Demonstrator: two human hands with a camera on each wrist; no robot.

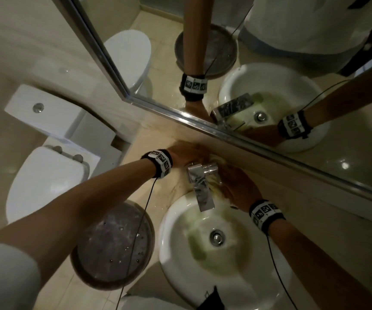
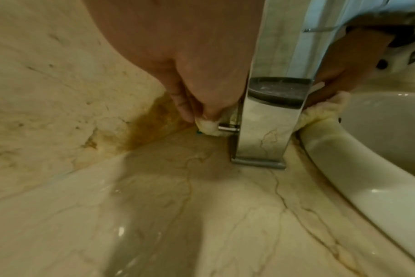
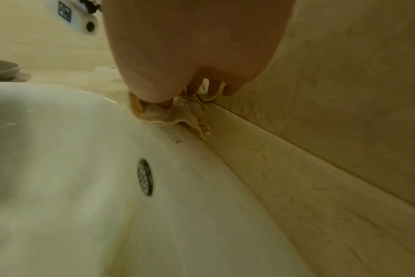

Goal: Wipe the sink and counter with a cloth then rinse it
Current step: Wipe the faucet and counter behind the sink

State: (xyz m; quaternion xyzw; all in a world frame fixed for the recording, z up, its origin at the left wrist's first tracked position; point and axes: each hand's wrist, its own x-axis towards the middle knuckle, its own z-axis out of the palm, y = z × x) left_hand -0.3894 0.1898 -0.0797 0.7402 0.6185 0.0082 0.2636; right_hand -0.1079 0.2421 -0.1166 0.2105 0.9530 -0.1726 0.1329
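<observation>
A pale yellow cloth (image 3: pixel 178 114) is drawn round the back of the chrome tap (image 1: pixel 199 186), between the tap and the wall. My left hand (image 1: pixel 186 154) pinches one end of the cloth (image 2: pixel 207 127) left of the tap (image 2: pixel 270 112). My right hand (image 1: pixel 236 187) grips the other end (image 2: pixel 325 110) on the right, at the rim of the white sink (image 1: pixel 205 249). In the right wrist view its fingers (image 3: pixel 194 88) curl into the bunched cloth on the sink rim (image 3: pixel 154 135). The marble counter (image 2: pixel 178 215) is veined and stained brown near the wall.
A mirror (image 1: pixel 270 74) stands just behind the tap. A round dark basin (image 1: pixel 113 245) sits on the counter left of the sink. A toilet (image 1: pixel 46 175) stands at the far left. The sink drain (image 1: pixel 216 237) and overflow hole (image 3: pixel 145 177) are bare.
</observation>
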